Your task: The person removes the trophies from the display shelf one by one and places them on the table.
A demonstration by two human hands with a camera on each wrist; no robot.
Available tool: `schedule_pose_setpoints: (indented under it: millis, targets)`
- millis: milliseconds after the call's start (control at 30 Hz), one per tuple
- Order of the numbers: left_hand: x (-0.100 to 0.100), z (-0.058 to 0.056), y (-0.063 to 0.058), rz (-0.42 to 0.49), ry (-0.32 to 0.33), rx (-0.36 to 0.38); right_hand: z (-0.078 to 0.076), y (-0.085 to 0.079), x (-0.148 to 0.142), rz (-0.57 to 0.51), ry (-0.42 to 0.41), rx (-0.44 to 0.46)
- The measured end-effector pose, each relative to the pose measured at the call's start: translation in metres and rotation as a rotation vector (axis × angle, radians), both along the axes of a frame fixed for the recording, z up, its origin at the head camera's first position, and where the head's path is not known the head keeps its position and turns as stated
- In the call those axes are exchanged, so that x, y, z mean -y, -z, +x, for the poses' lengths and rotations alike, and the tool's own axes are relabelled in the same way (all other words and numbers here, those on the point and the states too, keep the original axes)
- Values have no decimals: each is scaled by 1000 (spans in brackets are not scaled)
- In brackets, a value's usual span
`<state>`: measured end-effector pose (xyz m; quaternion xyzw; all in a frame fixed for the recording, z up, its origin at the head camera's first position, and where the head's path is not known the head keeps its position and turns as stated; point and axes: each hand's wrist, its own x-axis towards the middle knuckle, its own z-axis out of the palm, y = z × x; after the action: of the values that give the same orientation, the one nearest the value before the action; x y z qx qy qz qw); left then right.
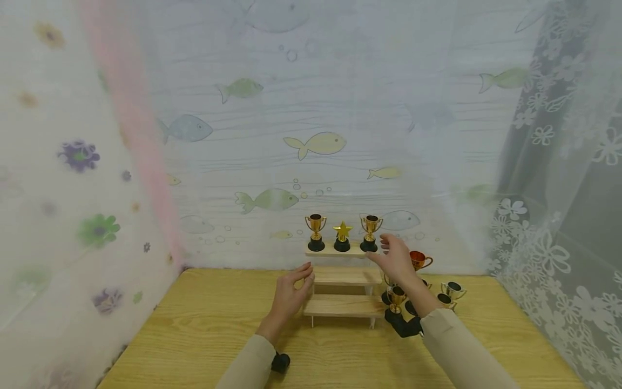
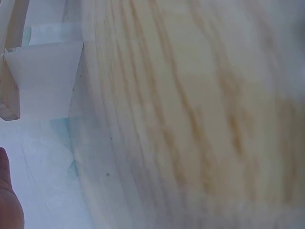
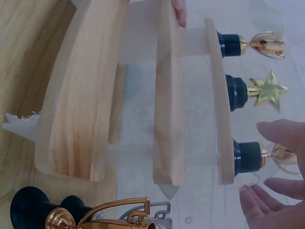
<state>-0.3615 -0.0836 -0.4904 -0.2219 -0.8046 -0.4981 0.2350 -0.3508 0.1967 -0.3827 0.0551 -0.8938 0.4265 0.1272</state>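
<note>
On the top step of a three-step wooden display stand (image 1: 346,305) stand two gold trophy cups with black bases, one on the left (image 1: 316,224) and one on the right (image 1: 371,224). Between them is a gold star trophy (image 1: 342,231). My right hand (image 1: 396,259) is at the right end of that step, its thumb and fingers spread apart beside the right cup's base (image 3: 248,156). At the left end of the middle step (image 1: 346,275), my left hand (image 1: 291,292) rests its fingertips. Pale wood grain of a step (image 2: 190,95) fills most of the left wrist view.
Right of the stand, partly behind my right forearm, several more cups cluster, among them a red-orange one (image 1: 419,260), a gold one (image 1: 396,298) and a silver one (image 1: 453,290). A small black object (image 1: 280,362) lies by my left sleeve. Fish-print curtain (image 1: 311,108) hangs behind the wooden table (image 1: 194,324).
</note>
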Motion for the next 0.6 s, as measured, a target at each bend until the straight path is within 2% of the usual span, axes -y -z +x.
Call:
schedule_pose_setpoints:
  millis: [233,467,600]
  targets:
    - [0,0,0,3,0,-6,-8,-2,7,17,25,27]
    - [0,-2,1,-3,-2,14,-16,4,8,51,51,48]
    - [0,-2,3,-8,0,-2,-18,7,8,47,60,49]
